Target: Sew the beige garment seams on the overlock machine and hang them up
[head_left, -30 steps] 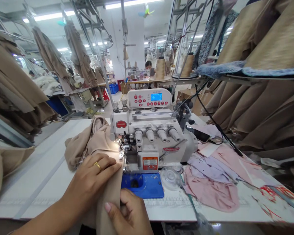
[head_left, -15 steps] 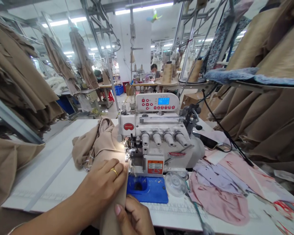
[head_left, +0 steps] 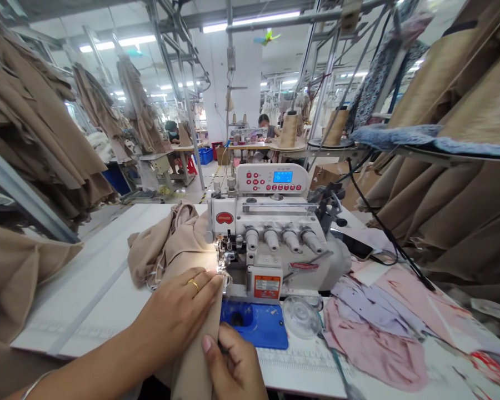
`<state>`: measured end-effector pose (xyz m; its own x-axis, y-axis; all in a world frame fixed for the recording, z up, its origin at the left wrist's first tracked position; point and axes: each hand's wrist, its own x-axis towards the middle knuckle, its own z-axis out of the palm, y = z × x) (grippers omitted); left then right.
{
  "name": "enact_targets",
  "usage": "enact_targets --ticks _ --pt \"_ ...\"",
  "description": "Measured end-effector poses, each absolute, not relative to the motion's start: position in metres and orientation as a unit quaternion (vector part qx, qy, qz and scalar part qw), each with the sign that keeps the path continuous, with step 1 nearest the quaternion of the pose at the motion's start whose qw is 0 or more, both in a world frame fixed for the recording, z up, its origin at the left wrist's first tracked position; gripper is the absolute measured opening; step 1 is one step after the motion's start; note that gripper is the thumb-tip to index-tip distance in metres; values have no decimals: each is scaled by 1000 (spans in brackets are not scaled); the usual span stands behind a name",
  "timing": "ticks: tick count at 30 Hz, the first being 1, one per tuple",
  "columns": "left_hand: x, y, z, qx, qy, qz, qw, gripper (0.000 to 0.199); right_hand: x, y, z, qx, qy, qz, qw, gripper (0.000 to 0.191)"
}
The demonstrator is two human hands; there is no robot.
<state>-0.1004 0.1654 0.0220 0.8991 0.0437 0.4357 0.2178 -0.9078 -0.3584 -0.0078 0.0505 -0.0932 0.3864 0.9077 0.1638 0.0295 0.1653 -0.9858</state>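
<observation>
**Both hands on the beige cloth at the overlock machine**

In the head view, a length of beige fabric (head_left: 194, 361) lies at the needle area (head_left: 221, 261) of a white overlock sewing machine (head_left: 291, 272), under a small bright light. The left hand (head_left: 177, 311), a gold-coloured ring (head_left: 194, 284) on one finger, rests palm down on the cloth with its fingers extended together, their tips just beside the needle area. The right hand (head_left: 235, 361), nearer the camera, pinches the fabric's right edge, thumb on top and fingers curled at the side. Beyond the left hand, the rest of the cloth sits bunched on the white worktable (head_left: 104, 300), left of the machine.

A lit blue display shows on the control panel (head_left: 270, 179) along the machine's top. In front of the machine lies a blue plastic tray (head_left: 266, 329), with a clear round plastic piece (head_left: 302, 318) just beside it. Farther right, pink fabric pieces (head_left: 377, 353) and lavender fabric pieces (head_left: 360, 303) overlap near a dark smartphone (head_left: 356, 245). Behind, a person (head_left: 269, 129) sits at another workstation, beyond an upright tan thread cone (head_left: 289, 132); beige garments (head_left: 45, 122) hang at left.
</observation>
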Motion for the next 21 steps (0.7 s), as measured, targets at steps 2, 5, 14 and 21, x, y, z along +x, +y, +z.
enact_targets --ticks 2,5,14,21 --pt "-101 167 22 -955 -76 -221 182 35 -9 51 -96 -546 -433 349 626 47" --pt "-102 168 22 -956 -83 -229 165 35 -11 53 -100 -542 -437 337 634 47" --pt "-99 171 29 -966 -65 -198 155 34 -9 55 -92 -519 -437 366 637 46" --pt "-102 173 24 -966 -72 -198 153 32 -14 58 -97 -513 -420 360 656 47"
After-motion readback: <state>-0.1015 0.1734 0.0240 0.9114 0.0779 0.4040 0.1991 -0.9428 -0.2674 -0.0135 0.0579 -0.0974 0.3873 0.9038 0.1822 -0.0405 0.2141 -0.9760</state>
